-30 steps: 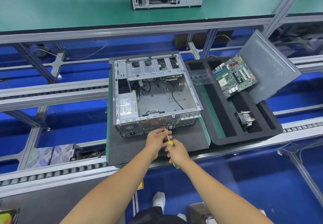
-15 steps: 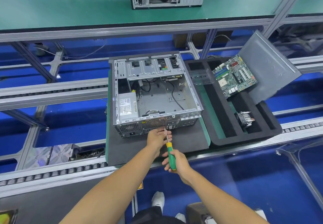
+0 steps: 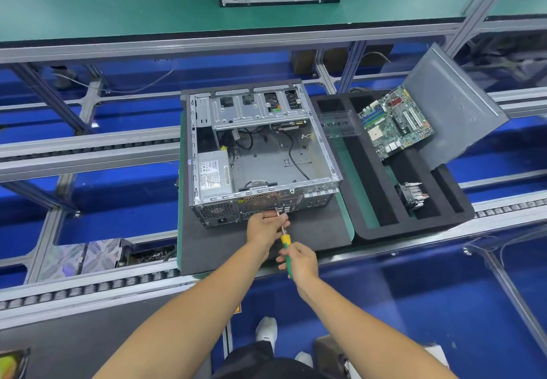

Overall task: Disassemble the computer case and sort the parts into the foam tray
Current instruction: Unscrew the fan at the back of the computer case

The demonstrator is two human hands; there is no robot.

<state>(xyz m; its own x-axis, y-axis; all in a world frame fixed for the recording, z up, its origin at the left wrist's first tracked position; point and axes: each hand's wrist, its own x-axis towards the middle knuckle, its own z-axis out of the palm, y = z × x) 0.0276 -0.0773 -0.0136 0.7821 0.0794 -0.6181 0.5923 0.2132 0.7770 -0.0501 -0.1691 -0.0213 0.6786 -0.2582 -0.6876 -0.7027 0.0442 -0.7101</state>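
**Screwdriver at the case's rear panel**

My right hand (image 3: 299, 261) gripped the screwdriver (image 3: 284, 241) by its green and yellow handle. My left hand (image 3: 265, 227) pinched the shaft close to the tip, which met the rear panel of the case (image 3: 260, 153) just beside the fan grille. The open case lay on a dark mat (image 3: 310, 230). To its right sat the tray (image 3: 384, 227), holding the motherboard (image 3: 395, 122), a heatsink (image 3: 411, 195) and the side panel (image 3: 455, 109).
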